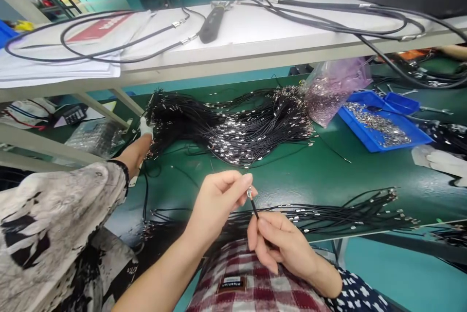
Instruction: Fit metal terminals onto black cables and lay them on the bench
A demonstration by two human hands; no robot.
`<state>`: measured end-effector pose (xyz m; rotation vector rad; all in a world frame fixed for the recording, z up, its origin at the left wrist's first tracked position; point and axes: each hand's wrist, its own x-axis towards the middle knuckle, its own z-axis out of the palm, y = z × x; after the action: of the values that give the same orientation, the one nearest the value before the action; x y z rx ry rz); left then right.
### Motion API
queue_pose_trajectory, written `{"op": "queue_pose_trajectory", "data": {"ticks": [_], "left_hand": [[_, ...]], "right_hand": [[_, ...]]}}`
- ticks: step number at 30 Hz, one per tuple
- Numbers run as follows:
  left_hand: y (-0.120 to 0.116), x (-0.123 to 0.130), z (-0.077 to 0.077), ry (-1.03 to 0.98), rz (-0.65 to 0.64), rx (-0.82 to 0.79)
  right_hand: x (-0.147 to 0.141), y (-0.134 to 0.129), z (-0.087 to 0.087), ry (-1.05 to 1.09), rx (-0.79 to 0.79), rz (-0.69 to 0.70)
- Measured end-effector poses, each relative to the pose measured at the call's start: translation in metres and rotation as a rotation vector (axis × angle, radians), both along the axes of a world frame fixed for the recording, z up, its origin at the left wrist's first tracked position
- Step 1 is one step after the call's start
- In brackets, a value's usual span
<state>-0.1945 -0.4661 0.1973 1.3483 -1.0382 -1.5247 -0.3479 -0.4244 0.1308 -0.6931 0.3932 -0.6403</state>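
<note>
My left hand (pixel 217 202) pinches a small silvery metal terminal (pixel 249 192) between thumb and fingertips. A short black cable (pixel 254 209) runs down from that terminal. Thumb and forefinger of my right hand (pixel 282 241) are closed on the cable just below, its other fingers loosely curled. Behind my hands lies a thick bundle of black cables (pixel 233 127) with shiny metal pieces along them. A thinner bundle of similar cables (pixel 328 214) stretches along the near table edge, partly hidden behind my right hand.
A co-worker's gloved hand (pixel 146 129) touches the big bundle's left end. A blue tray (pixel 368 141) of metal terminals and a pinkish plastic bag (pixel 330 88) of small parts stand at right. Above the green table (pixel 328 171), a white shelf (pixel 248 39) carries looped cables and a black-handled tool (pixel 212 25).
</note>
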Motion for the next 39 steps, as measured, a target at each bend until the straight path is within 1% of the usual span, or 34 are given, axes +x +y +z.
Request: {"op": "queue_pose_trajectory", "data": {"ticks": [3, 7, 11, 14, 18, 20, 21, 22, 24, 26, 29, 31, 32, 34, 36, 37, 39], "left_hand": [[0.001, -0.003, 0.0, 0.059, -0.019, 0.072], [0.006, -0.006, 0.001, 0.103, -0.034, 0.067], [0.012, -0.009, 0.0, 0.163, 0.011, 0.073], [0.015, -0.011, -0.001, 0.219, 0.037, 0.103], [0.016, -0.013, 0.0, 0.369, 0.006, 0.174], [0.017, -0.014, -0.004, 0.442, -0.028, 0.201], [0.016, -0.014, -0.009, 0.45, -0.048, 0.203], [0.015, -0.012, -0.017, 0.405, -0.055, 0.196], [0.011, -0.005, -0.041, 0.18, 0.003, 0.175], [0.004, 0.011, -0.075, -0.122, 0.159, 0.173], [-0.007, 0.048, -0.128, -0.401, 0.422, 0.233], [-0.011, 0.073, -0.154, -0.54, 0.552, 0.298], [-0.013, 0.083, -0.164, -0.587, 0.591, 0.331], [-0.014, 0.098, -0.176, -0.636, 0.618, 0.375], [-0.013, 0.105, -0.178, -0.637, 0.592, 0.374], [-0.01, 0.106, -0.176, -0.628, 0.566, 0.356], [-0.001, 0.103, -0.163, -0.6, 0.496, 0.286]], "right_hand": [[0.001, 0.002, -0.001, -0.02, 0.017, -0.01], [0.001, 0.003, -0.003, -0.016, 0.019, -0.038], [0.002, 0.002, -0.005, -0.022, 0.005, -0.106], [0.003, 0.003, -0.006, -0.011, -0.002, -0.128], [0.001, 0.005, -0.007, 0.023, -0.008, -0.151], [-0.001, 0.005, -0.008, 0.051, -0.008, -0.156], [-0.002, 0.004, -0.008, 0.064, -0.005, -0.159], [-0.004, 0.004, -0.009, 0.078, 0.003, -0.165], [-0.008, 0.002, -0.012, 0.108, 0.022, -0.199], [-0.015, 0.0, -0.014, 0.148, 0.035, -0.272], [-0.024, -0.004, -0.018, 0.212, 0.038, -0.389], [-0.028, -0.007, -0.02, 0.233, 0.039, -0.411], [-0.028, -0.007, -0.022, 0.238, 0.038, -0.405], [-0.028, -0.008, -0.024, 0.249, 0.028, -0.386], [-0.026, -0.008, -0.026, 0.266, 0.014, -0.38], [-0.025, -0.008, -0.027, 0.27, 0.006, -0.377], [-0.023, -0.009, -0.028, 0.29, -0.002, -0.368]]}}
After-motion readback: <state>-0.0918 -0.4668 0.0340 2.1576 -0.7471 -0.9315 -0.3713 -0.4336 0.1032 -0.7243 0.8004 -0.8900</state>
